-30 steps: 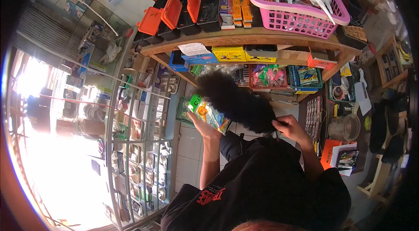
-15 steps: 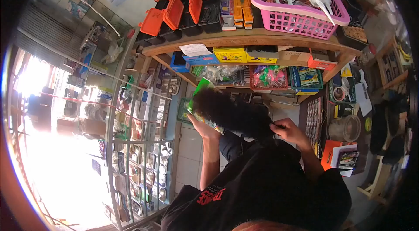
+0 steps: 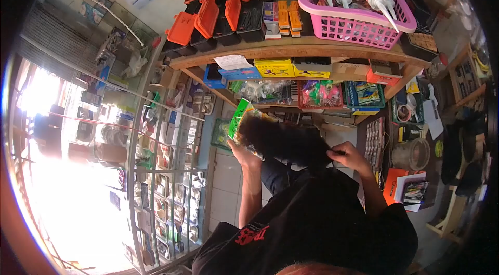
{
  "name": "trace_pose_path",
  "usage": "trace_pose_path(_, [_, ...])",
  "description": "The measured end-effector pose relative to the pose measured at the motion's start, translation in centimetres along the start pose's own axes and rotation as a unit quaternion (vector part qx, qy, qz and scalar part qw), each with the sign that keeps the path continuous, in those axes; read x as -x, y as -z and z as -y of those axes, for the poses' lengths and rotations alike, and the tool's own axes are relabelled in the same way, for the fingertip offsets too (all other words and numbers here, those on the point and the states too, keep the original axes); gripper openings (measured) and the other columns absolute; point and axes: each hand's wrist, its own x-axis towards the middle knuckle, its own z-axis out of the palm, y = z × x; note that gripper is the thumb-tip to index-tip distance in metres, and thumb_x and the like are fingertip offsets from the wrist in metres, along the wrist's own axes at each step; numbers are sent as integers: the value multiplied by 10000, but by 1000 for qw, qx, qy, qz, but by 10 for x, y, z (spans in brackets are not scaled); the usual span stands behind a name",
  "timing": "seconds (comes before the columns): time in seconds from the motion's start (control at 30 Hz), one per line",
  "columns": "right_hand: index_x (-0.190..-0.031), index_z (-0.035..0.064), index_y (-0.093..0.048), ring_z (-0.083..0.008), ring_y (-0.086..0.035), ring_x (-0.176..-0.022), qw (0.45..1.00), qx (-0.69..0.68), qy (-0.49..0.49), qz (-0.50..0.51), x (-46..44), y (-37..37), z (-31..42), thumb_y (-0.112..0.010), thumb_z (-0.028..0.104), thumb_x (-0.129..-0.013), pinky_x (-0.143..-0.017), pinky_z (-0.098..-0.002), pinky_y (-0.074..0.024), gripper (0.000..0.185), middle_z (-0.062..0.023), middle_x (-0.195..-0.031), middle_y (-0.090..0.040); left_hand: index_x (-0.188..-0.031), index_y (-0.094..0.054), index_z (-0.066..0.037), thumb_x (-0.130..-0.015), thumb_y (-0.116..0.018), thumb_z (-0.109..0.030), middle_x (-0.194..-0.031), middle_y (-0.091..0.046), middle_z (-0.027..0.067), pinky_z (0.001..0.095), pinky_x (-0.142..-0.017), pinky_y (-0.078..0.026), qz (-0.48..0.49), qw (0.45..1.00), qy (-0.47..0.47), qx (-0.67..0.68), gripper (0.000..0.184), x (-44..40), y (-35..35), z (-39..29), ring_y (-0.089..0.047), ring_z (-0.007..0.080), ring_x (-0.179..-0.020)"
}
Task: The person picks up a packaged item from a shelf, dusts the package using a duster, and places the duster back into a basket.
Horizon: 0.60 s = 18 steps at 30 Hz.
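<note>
My left hand (image 3: 246,156) is closed around the lower edge of a clear plastic packet (image 3: 238,120) with a green and white top; what is inside is mostly covered. In my right hand (image 3: 349,157) is the handle end of a black, fluffy feather duster (image 3: 291,142). The duster lies across in front of my body, and its far end overlaps the packet's face. Most of the handle is hidden by the fingers and by the dark feathers.
Ahead stands a wooden shelf (image 3: 291,48) with orange-lidded boxes (image 3: 206,18) and a pink basket (image 3: 358,25) of sealant tubes. Small trays of goods fill the lower shelf. A glass display case (image 3: 171,171) is at the left; a tub (image 3: 410,153) stands at the right.
The duster's feathers were smeared by motion and now look sharper, with the duster slightly lower and to the right. The packet has shifted a little and shows more of its printed top.
</note>
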Motion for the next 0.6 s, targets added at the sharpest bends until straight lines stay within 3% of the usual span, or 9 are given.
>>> trace_pose_path(0.03, [-754, -30, -656, -75, -436, -554, 998, -39, -29, -26, 1, 0, 1, -653, 315, -939, -525, -308, -349, 391, 1, -580, -545, -1425, -428, -67, -1019, -233, -538, -1415, -492, 129, 484, -1103, -345, -52, 998, -13, -18, 652, -3, -1, 0, -459, 332, -1289])
trace_pose_path(0.13, [-660, -12, -598, -47, -379, -561, 1000, 14, -1, 28, 0, 1, -9, -652, 259, -935, -506, -268, -309, 390, 50, -543, -435, -1421, -434, -73, -1018, -228, -536, -1410, -496, 126, 483, -1094, -356, -23, 999, 26, 22, 648, 0, -6, 0, -469, 341, -1278])
trace_pose_path(0.17, [-671, -13, -609, -46, -384, -565, 1000, -3, 4, -3, 0, -1, -8, -653, 257, -934, -508, -265, -312, 380, 46, -547, -443, -1418, -436, -77, -1017, -210, -541, -1403, -502, 120, 485, -1093, -358, 248, 968, 20, 47, 653, -13, 18, 0, -485, 342, -1258])
trace_pose_path(0.27, [-754, -15, -662, -54, -408, -577, 998, -33, 0, -46, -2, -8, -3, -659, 271, -932, -524, -267, -333, 336, 28, -568, -483, -1419, -425, -74, -1011, -210, -563, -1387, -506, 139, 490, -1098, -354, -58, 997, -22, -41, 672, -8, 4, 3, -493, 346, -1243])
trace_pose_path(0.3, [-815, -14, -695, -65, -425, -582, 999, -29, -15, -28, 0, -7, -1, -662, 288, -931, -535, -274, -350, 325, 18, -581, -508, -1411, -432, -74, -1003, -223, -584, -1374, -512, 142, 493, -1079, -376, -74, 997, -32, -16, 685, -9, 3, 4, -502, 346, -1230])
trace_pose_path(0.4, [-870, -17, -717, -71, -450, -614, 1000, 23, 21, -6, -2, -4, 1, -664, 309, -932, -564, -275, -375, 335, 13, -620, -546, -1402, -448, -81, -997, -226, -601, -1377, -514, 130, 501, -1053, -401, 142, 988, -18, 58, 696, -13, 30, 6, -503, 351, -1230])
trace_pose_path(0.43, [-868, -19, -711, -68, -455, -628, 998, 46, 48, -4, -4, -4, 2, -664, 310, -932, -573, -272, -379, 339, 15, -633, -552, -1397, -454, -79, -993, -221, -616, -1365, -525, 125, 508, -1041, -413, 53, 994, -86, -49, 712, -16, 31, 10, -516, 353, -1217])
trace_pose_path(0.53, [-866, -18, -694, -69, -498, -663, 996, -39, 4, -75, -10, -5, 11, -658, 311, -938, -604, -279, -400, 338, 4, -699, -616, -1398, -447, -65, -989, -222, -629, -1342, -540, 141, 521, -1041, -411, -64, 998, -20, -2, 732, 11, -42, 7, -528, 344, -1208])
trace_pose_path(0.6, [-987, -3, -663, -97, -564, -760, 989, -86, 35, -119, -17, -11, 23, -686, 344, -913, -693, -290, -453, 356, -22, -840, -669, -1393, -449, -58, -984, -245, -635, -1330, -552, 135, 517, -1021, -432, 27, 1000, -3, 10, 736, 10, -37, 12, -538, 328, -1203])
